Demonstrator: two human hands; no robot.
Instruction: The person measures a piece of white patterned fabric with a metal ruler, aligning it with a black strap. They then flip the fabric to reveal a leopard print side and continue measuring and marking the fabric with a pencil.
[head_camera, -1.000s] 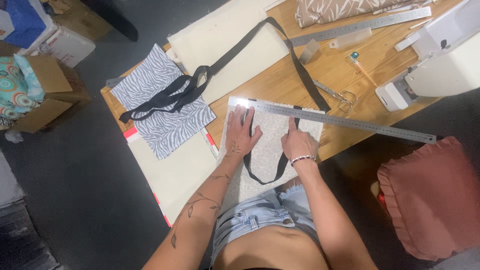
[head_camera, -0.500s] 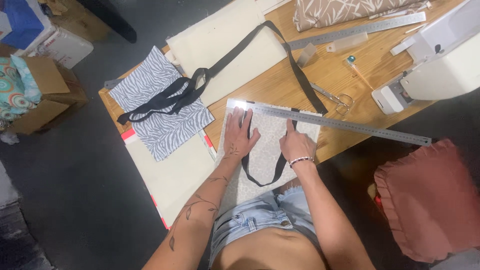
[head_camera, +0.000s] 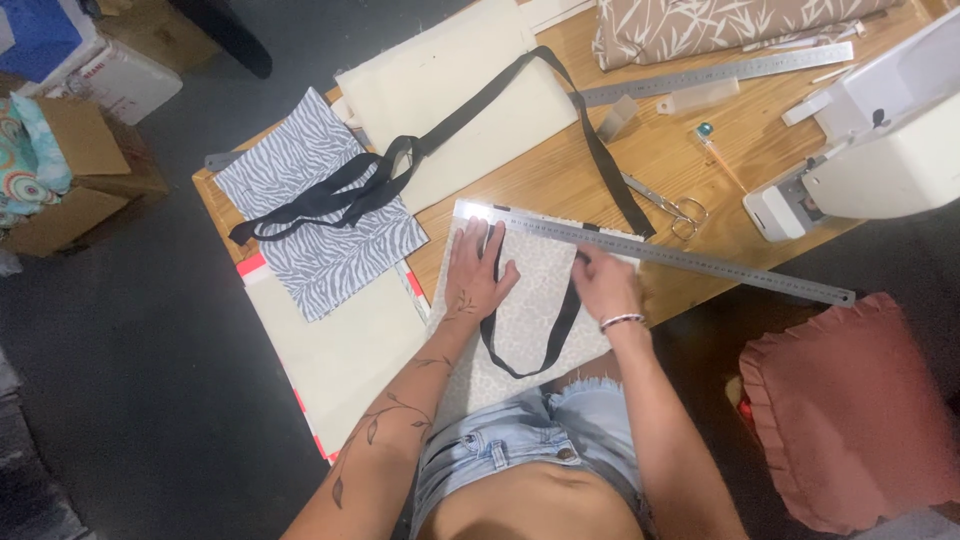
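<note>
Across the near table edge, the left hand (head_camera: 478, 272) is pressing flat, fingers spread, on the pale fabric panel (head_camera: 530, 300), while the right hand (head_camera: 605, 287), fingers curled, is pinning the black strap (head_camera: 560, 325) just below the long steel ruler (head_camera: 660, 252).

A pale grey patterned fabric panel (head_camera: 535, 300) lies flat at the near edge of the table (head_camera: 690, 160), its lower part hanging over. A black strap (head_camera: 560, 325) loops across it in a U, and a long steel ruler (head_camera: 700, 262) lies along its far edge.
</note>
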